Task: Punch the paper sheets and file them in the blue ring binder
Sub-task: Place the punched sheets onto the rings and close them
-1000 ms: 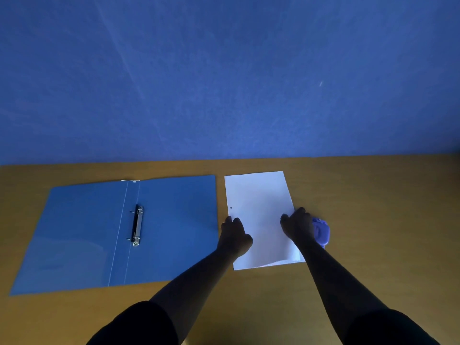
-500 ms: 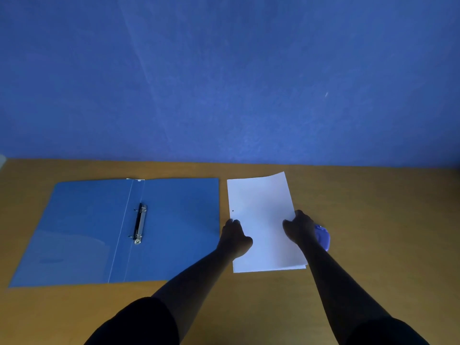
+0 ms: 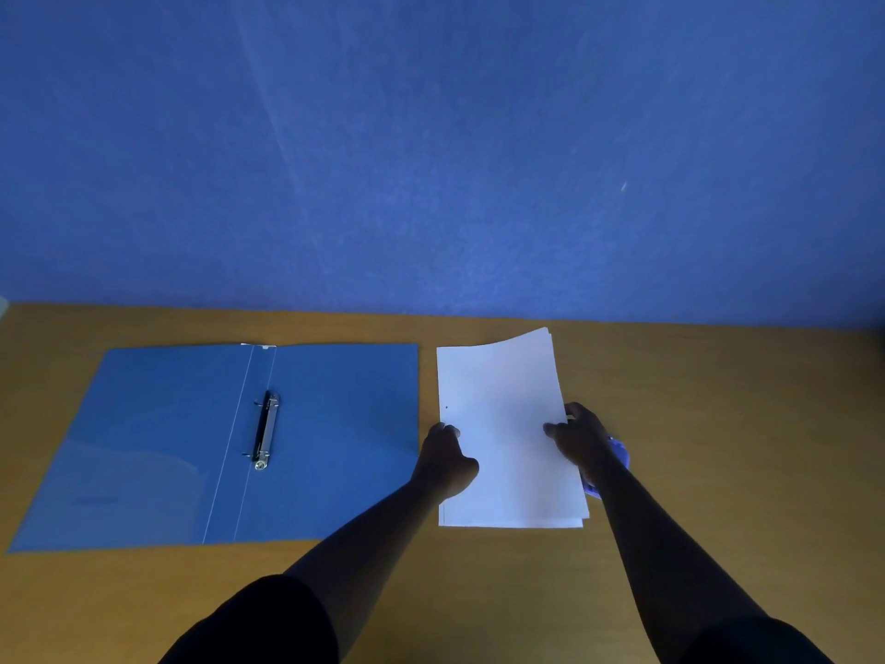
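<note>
A blue ring binder (image 3: pixel 143 448) lies open flat on the left of the wooden table, its metal ring mechanism (image 3: pixel 265 431) along the spine. Right of it sits a stack of white paper sheets (image 3: pixel 503 424) with a small punched hole near its left edge. My left hand (image 3: pixel 445 460) holds the stack's left edge, fingers curled. My right hand (image 3: pixel 582 436) pinches the right edge, which lifts and curls off the table. A purple hole punch (image 3: pixel 620 455) peeks out behind my right hand, mostly hidden.
The wooden table (image 3: pixel 718 424) runs to a blue wall (image 3: pixel 431 160) just behind the binder and paper. Bare tabletop shows to the right of the punch and along the near edge.
My right hand has raised the right side of the stack, and the far right corner now curls up. My left hand stays on the left edge. The view has shifted slightly.
</note>
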The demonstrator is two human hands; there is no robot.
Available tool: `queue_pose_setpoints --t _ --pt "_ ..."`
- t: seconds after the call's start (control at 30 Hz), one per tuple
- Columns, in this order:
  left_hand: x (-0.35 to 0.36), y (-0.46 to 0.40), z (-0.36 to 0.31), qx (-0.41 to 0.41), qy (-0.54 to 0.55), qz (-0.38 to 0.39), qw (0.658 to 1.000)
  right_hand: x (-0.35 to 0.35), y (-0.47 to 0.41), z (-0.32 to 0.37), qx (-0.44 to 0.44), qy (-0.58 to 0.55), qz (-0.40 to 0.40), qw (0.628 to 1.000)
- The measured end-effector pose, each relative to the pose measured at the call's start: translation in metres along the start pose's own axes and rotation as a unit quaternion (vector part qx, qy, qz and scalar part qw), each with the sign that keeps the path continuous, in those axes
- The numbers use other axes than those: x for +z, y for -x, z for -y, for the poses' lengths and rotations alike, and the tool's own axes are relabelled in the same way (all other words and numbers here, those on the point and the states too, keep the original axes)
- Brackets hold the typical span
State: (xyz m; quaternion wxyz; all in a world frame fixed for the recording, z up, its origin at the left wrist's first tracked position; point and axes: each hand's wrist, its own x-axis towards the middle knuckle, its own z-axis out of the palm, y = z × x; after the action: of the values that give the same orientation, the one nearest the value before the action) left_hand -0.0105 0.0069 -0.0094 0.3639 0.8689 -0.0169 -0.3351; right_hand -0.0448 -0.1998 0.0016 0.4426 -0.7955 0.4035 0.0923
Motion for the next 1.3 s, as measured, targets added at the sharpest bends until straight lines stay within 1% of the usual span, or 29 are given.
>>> queue_pose_setpoints --t 0.07,0.17,0.23,0.27,0.37,0.4,0.47,0.53,0.63,0.73,0.87,0.93,1.03,1.1,1.3 --pt "-0.004 -0.002 0.004 -0.008 0.018 -0.013 1.000 -0.002 -0.001 -0.002 -0.019 -0.016 0.008 1.000" --pt "-0.015 -0.003 0.007 0.006 0.025 -0.071 0.997 -0.010 0.002 -0.002 -0.044 -0.075 0.025 0.996" --pt "-0.024 -0.002 0.009 0.001 0.068 -0.098 0.993 -0.017 0.008 0.002 -0.057 -0.126 0.038 0.990" --pt "-0.029 -0.004 0.011 -0.003 0.098 -0.099 0.990 -0.020 0.012 0.005 -0.065 -0.152 0.044 0.985" --pt "-0.044 -0.005 0.015 -0.011 0.230 -0.052 0.972 -0.024 0.023 0.013 -0.087 -0.209 0.063 0.972" --pt "-0.050 -0.005 0.016 -0.008 0.273 -0.037 0.961 -0.024 0.027 0.016 -0.094 -0.220 0.070 0.968" --pt "-0.063 0.000 0.015 0.019 0.323 -0.041 0.945 -0.020 0.033 0.024 -0.115 -0.225 0.076 0.965" --pt "-0.077 0.006 0.017 0.061 0.311 -0.090 0.944 -0.011 0.042 0.035 -0.137 -0.211 0.073 0.965" --pt "-0.104 0.017 0.025 0.115 0.211 -0.187 0.953 0.013 0.056 0.059 -0.172 -0.194 0.054 0.964" --pt "-0.134 0.028 0.037 0.147 0.166 -0.274 0.936 0.044 0.068 0.081 -0.205 -0.186 0.059 0.959" --pt "-0.165 0.040 0.054 0.162 0.182 -0.332 0.911 0.083 0.086 0.106 -0.254 -0.168 0.049 0.951" --pt "-0.177 0.042 0.067 0.160 0.193 -0.345 0.905 0.102 0.096 0.113 -0.270 -0.162 0.047 0.948" --pt "-0.187 0.038 0.089 0.137 0.185 -0.322 0.918 0.127 0.106 0.115 -0.273 -0.156 0.050 0.948" --pt "-0.188 0.035 0.099 0.121 0.173 -0.300 0.930 0.139 0.109 0.113 -0.261 -0.159 0.045 0.951" --pt "-0.182 0.031 0.109 0.117 0.169 -0.281 0.938 0.163 0.113 0.101 -0.221 -0.149 0.001 0.964"
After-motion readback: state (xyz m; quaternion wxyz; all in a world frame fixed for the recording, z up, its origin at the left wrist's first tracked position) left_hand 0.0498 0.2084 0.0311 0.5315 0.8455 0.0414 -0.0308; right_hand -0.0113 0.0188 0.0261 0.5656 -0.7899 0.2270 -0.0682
